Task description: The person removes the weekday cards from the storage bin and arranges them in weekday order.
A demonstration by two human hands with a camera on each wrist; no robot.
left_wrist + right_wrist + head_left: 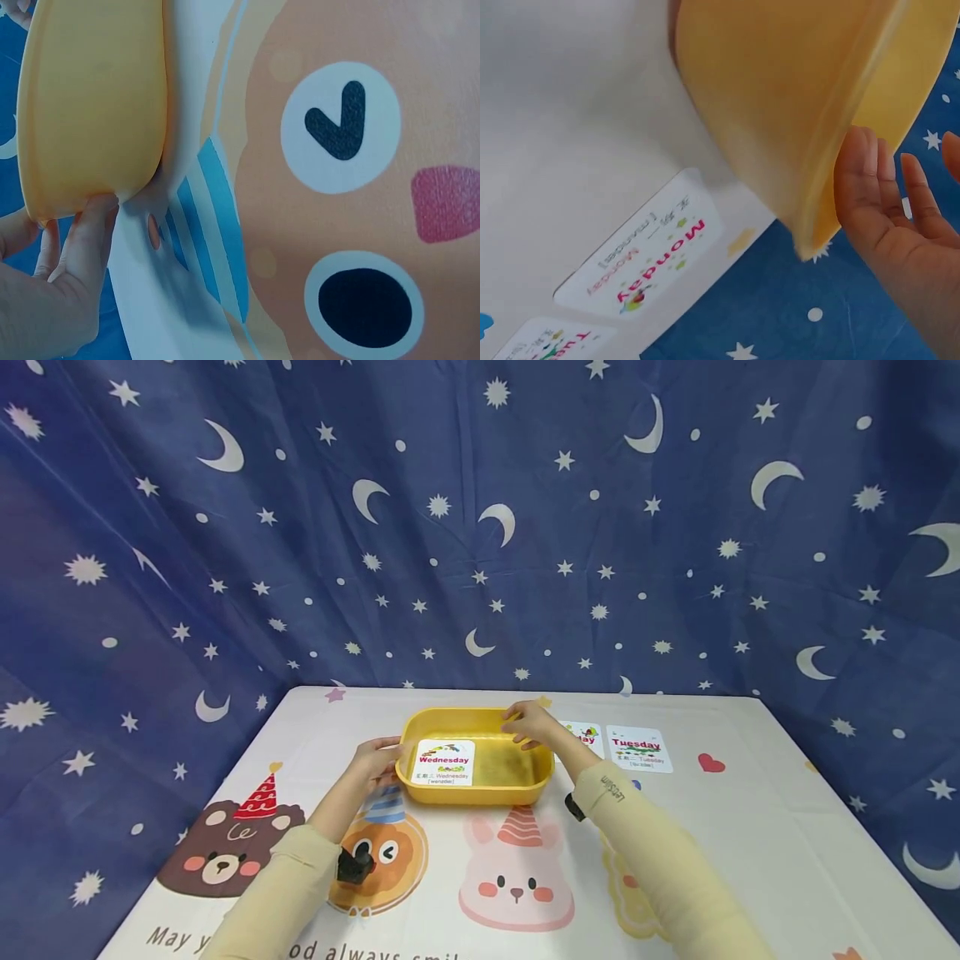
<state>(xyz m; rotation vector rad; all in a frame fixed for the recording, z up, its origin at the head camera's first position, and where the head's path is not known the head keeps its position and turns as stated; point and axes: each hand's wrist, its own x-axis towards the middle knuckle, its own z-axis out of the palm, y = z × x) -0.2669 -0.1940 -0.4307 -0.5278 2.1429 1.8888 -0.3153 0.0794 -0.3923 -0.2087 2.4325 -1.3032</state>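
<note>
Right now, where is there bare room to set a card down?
On the white printed tablecloth, bare room lies right of the square white Tuesday card, toward the cloth's right edge, and left of the yellow rounded basin, beyond the left hand. Crowded: the basin's right end, with the right hand over it and the square white Monday card nearby.

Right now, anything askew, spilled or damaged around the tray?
Nothing stands out. No spill or damage visible. The yellow tray looks intact, the Wednesday card is face up inside, and the Monday card and Tuesday card lie face up on the table.
</note>
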